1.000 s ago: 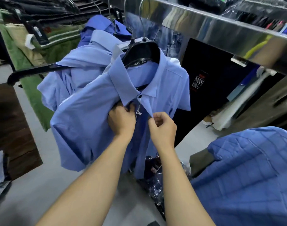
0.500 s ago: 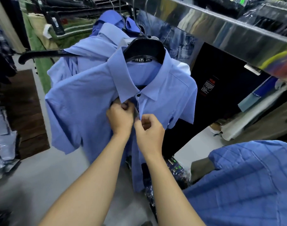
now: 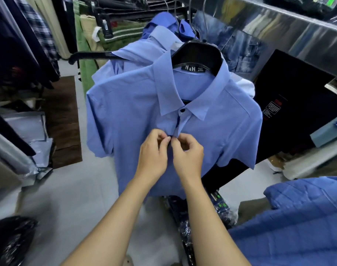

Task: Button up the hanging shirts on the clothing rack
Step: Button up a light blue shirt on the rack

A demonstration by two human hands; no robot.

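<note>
Two bare forearms (no sleeves, watch or rings visible).

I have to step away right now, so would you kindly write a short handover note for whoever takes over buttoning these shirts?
Left hand: pinching the front blue shirt at its placket, just below the collar.
Right hand: pinching the opposite placket edge; both grips meet at the second button position.
The shirt hangs on a black hanger facing you.
Done: top button looks fastened.
Left: finish this button, then those below, hidden behind the hands. The blue shirts behind cannot be judged from here.
</note>
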